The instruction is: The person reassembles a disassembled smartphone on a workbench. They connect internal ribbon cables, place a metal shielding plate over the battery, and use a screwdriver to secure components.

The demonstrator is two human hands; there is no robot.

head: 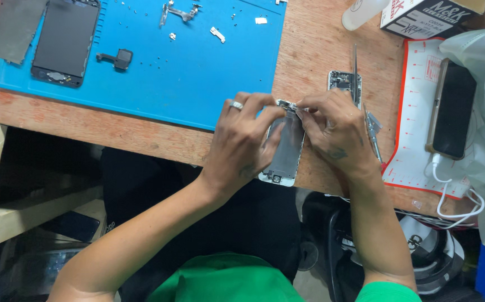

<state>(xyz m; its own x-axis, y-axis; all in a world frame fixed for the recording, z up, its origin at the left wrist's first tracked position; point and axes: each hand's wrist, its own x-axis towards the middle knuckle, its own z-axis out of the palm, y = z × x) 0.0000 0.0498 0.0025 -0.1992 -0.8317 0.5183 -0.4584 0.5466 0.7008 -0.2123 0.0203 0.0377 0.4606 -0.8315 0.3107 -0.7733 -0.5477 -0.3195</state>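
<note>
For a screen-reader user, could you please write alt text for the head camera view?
Two bare hands, left hand and right hand, grip a white phone screen panel at a wooden bench edge. A blue work mat behind holds a dark screen assembly and small parts.

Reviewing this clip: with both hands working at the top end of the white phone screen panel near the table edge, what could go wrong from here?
1. The white phone screen panel overhangs the wooden table's front edge; if the left hand or right hand slips, it may drop.
2. Tiny loose screws and metal brackets lie scattered on the blue silicone mat; a sleeve or bump could scatter them.
3. Metal tweezers lie beside the right hand and might get knocked off.
</note>
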